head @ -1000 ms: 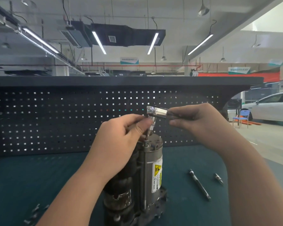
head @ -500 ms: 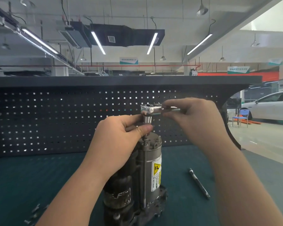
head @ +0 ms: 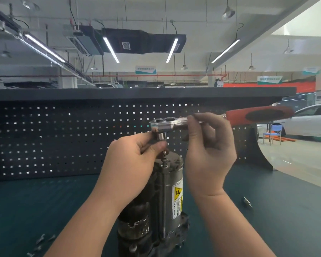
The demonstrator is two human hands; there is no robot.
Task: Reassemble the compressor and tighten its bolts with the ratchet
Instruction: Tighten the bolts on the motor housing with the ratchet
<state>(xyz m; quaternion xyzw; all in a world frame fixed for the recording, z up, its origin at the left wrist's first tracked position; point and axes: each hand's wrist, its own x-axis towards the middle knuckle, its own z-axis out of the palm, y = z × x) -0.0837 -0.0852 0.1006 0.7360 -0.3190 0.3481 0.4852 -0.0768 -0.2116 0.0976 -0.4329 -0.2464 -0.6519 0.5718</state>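
Note:
The compressor [head: 171,197] stands upright on the teal bench top, grey with a yellow warning label. A long bolt runs up its side to the top. Above it the ratchet [head: 167,124] lies level, its chrome head over the bolt and its red and black handle pointing right. My left hand [head: 132,164] pinches the socket under the ratchet head between thumb and fingers. My right hand [head: 208,149] pinches the ratchet's chrome shank near the head with fingertips. The socket's lower end is partly hidden by my thumb.
A short metal piece [head: 247,202] lies on the bench to the right. Several small loose parts [head: 41,243] lie at the front left. A dark pegboard [head: 63,138] walls the back of the bench. A white car [head: 311,121] stands beyond at right.
The ratchet has turned from tilted to level above the bolt, and its handle now swings out to the right. My right hand shifted along the shank; the view moved slightly.

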